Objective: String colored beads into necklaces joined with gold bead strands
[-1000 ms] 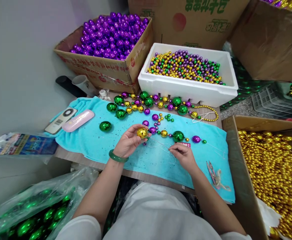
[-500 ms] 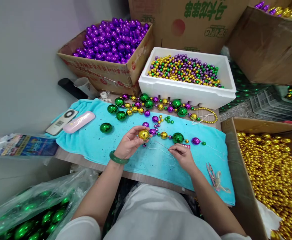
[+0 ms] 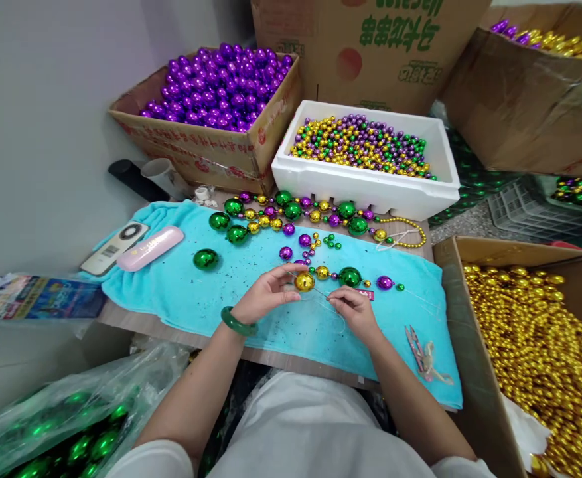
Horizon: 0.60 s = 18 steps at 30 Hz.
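Note:
My left hand point(image 3: 269, 293), with a green bangle point(image 3: 239, 322) at its wrist, has thumb and fingers at the left side of a shiny gold bead point(image 3: 304, 281). A thin straight needle point(image 3: 322, 293) runs from the bead to my right hand point(image 3: 354, 311), whose thumb and fingers pinch it. Pale thread trails loosely below. Just behind the hands, a row holds a gold bead point(image 3: 322, 272), a large green bead point(image 3: 349, 277) and a purple bead point(image 3: 385, 283). Small green beads point(image 3: 331, 241) and loose purple beads point(image 3: 285, 253) lie farther back on the blue towel point(image 3: 181, 292).
Finished-looking bead strings point(image 3: 293, 211) lie along the back. Behind stand a carton of purple beads point(image 3: 186, 143) and a white foam box point(image 3: 365, 189). Thread snips point(image 3: 419, 352) lie at right, near a carton of gold beads point(image 3: 470, 332). A pink case point(image 3: 150, 249) lies left.
The gold bead has moved right, toward my right hand, and the needle now passes into it. My left fingers have spread wider around it. The view has shifted slightly.

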### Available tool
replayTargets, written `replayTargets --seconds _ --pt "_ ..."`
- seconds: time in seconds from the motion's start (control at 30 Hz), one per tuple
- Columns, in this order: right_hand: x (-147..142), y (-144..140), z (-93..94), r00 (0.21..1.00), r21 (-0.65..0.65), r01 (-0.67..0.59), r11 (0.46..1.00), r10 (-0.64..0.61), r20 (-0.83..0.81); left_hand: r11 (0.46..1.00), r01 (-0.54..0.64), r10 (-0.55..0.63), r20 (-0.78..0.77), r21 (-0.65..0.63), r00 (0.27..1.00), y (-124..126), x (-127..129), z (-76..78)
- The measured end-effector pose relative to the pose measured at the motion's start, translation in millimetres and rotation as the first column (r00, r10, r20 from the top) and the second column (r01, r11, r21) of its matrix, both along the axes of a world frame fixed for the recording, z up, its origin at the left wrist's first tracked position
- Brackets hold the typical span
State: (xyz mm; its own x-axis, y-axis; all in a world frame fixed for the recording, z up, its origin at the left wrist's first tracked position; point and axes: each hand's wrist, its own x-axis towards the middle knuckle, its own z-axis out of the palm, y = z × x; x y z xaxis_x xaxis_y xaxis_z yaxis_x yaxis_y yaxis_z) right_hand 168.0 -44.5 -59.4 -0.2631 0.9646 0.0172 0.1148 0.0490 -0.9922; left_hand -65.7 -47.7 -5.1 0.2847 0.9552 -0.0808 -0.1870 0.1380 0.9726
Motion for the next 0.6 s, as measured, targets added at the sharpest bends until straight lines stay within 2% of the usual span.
replayTargets --seconds 0.07,0.17,0.2,0.27,0.33,0.4,0.5,0.6 --pt "-1.1 -2.5 3.9 0.999 0.011 0.033 0.999 -0.033 -0.017 0.997 -0.016 0.032 -0.202 0.082 0.979 14.6 -5.7 -0.9" --pt "-1.8 -9.0 9.4 0.998 0.041 0.068 0.997 -0.068 -0.016 0.94 -0.088 0.236 -0.442 0.329 0.865 50.6 -6.8 -7.2" --pt "-2.2 -12.1 11.3 0.997 0.051 0.076 0.996 -0.075 -0.015 0.912 -0.074 0.285 -0.494 0.403 0.821 64.1 -2.3 -10.4" --pt "-3.8 -19.2 15.3 0.997 0.076 0.081 0.994 -0.08 -0.021 0.875 0.042 0.303 -0.613 0.483 0.73 89.4 15.2 -16.9" --pt "-5.6 -26.4 19.4 0.995 0.103 0.092 0.99 -0.089 -0.034 0.853 0.248 0.242 -0.771 0.458 0.59 109.0 41.3 -22.0" --pt "-6.9 -32.9 23.0 0.993 0.133 0.116 0.984 -0.111 -0.047 0.816 0.456 0.158 -0.895 0.356 0.416 122.3 69.6 -25.2" --pt "-7.2 -39.9 25.5 0.989 0.166 0.146 0.975 -0.137 -0.061 0.805 0.517 0.111 -0.931 0.29 0.349 134.5 103.3 -29.7" --pt "-6.5 -43.2 24.0 0.99 0.164 0.136 0.977 -0.127 -0.062 0.828 0.499 0.087 -0.939 0.254 0.333 140.3 119.1 -35.4"
